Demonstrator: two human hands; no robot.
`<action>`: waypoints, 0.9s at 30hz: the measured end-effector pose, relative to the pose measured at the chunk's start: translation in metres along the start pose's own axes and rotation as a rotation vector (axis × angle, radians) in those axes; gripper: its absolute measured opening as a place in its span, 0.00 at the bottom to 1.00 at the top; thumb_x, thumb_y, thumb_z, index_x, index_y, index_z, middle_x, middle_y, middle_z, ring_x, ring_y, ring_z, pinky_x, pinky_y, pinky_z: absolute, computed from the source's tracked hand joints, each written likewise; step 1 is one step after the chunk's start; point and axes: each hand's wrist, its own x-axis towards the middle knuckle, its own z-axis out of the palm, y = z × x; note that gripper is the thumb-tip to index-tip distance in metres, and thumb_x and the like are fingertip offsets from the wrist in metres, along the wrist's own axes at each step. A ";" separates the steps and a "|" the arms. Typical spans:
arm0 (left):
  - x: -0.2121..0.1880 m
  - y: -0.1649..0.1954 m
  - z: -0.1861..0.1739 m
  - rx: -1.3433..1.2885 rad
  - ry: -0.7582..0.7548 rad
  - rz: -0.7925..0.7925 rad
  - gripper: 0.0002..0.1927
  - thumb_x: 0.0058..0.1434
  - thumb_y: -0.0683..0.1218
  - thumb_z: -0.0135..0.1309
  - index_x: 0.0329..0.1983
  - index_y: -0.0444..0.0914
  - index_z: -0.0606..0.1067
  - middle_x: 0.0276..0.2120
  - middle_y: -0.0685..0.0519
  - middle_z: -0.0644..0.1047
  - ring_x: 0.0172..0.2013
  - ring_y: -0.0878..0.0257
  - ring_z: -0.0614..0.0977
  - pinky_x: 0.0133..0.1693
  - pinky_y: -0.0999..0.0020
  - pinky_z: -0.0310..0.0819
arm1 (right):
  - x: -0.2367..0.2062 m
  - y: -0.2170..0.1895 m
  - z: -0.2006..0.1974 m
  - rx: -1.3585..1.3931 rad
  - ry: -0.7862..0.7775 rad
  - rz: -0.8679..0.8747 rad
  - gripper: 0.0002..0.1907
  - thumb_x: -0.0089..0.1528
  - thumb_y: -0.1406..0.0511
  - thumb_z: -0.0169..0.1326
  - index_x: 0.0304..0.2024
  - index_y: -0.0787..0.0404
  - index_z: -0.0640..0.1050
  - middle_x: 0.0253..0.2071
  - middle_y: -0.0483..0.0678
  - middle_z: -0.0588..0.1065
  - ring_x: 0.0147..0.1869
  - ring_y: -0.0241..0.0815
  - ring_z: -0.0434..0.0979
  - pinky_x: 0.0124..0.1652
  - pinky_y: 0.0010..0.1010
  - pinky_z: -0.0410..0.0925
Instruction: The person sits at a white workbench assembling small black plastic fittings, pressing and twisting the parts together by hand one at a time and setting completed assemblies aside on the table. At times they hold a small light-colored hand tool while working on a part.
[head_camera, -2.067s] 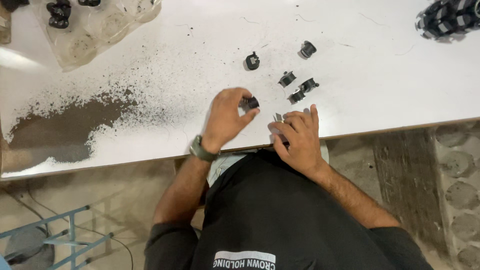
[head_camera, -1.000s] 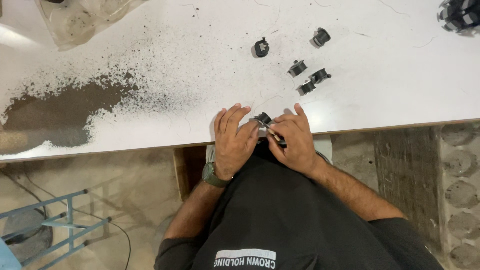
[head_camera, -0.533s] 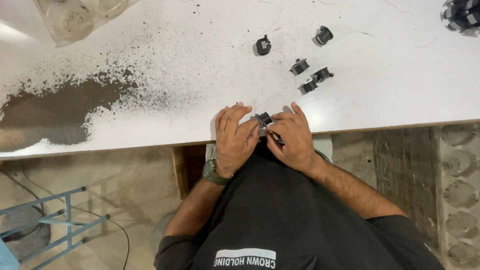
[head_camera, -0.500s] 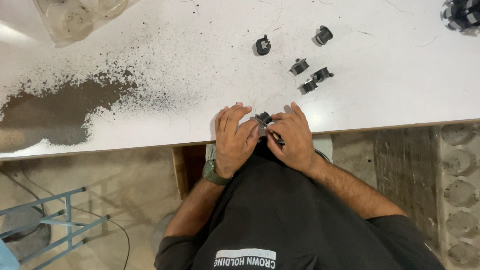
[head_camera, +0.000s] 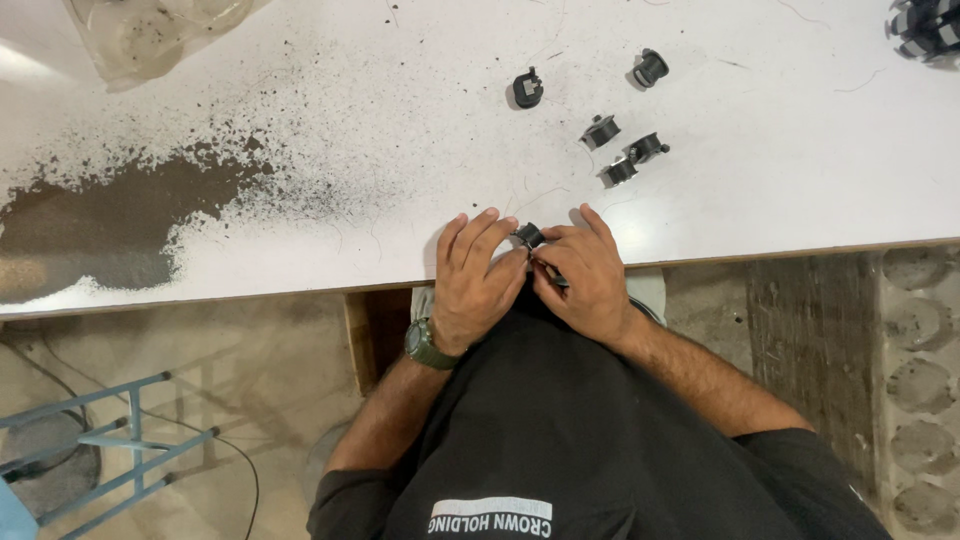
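Both hands together at the near edge of the white table (head_camera: 760, 215), same posture as half a second and a second ago; only slight shift of view since then. Two seconds back: hands apart, left one closed on a small black part by itself, right one holding another piece; now joined, so the two pieces likely brought together and being worked into each other. Left hand (head_camera: 478, 280) with fingers laid forward and tips pinching the small black part (head_camera: 529, 235); right hand (head_camera: 585, 275) curled in against it from the other side, thumb and forefinger pinching the same piece. Part itself held just over the table edge, between the fingertips, mostly hidden. Loose black parts (head_camera: 618, 150) lying untouched farther out on the table, well apart from the hands. Dark powder patch (head_camera: 120, 215) off to the left. Green wristwatch (head_camera: 422, 345) on the left wrist.
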 end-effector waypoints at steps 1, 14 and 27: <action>0.000 0.000 0.000 -0.011 0.005 -0.016 0.07 0.61 0.41 0.66 0.41 0.40 0.80 0.59 0.51 0.74 0.65 0.54 0.71 0.68 0.48 0.60 | 0.000 0.000 0.000 0.001 -0.004 -0.001 0.15 0.56 0.74 0.65 0.42 0.60 0.75 0.39 0.49 0.77 0.56 0.49 0.79 0.70 0.57 0.59; 0.003 0.002 -0.002 -0.116 -0.047 -0.321 0.07 0.56 0.41 0.65 0.38 0.40 0.80 0.46 0.54 0.76 0.54 0.56 0.76 0.69 0.45 0.57 | -0.007 0.003 0.005 0.003 0.028 -0.042 0.15 0.56 0.75 0.65 0.42 0.61 0.75 0.37 0.48 0.76 0.59 0.50 0.79 0.71 0.60 0.54; 0.001 -0.001 0.000 -0.201 -0.103 -0.328 0.06 0.59 0.40 0.61 0.39 0.40 0.78 0.49 0.55 0.81 0.60 0.57 0.77 0.70 0.48 0.50 | 0.000 -0.001 0.004 0.015 -0.002 -0.087 0.16 0.54 0.78 0.64 0.43 0.62 0.77 0.43 0.51 0.78 0.59 0.50 0.79 0.72 0.56 0.58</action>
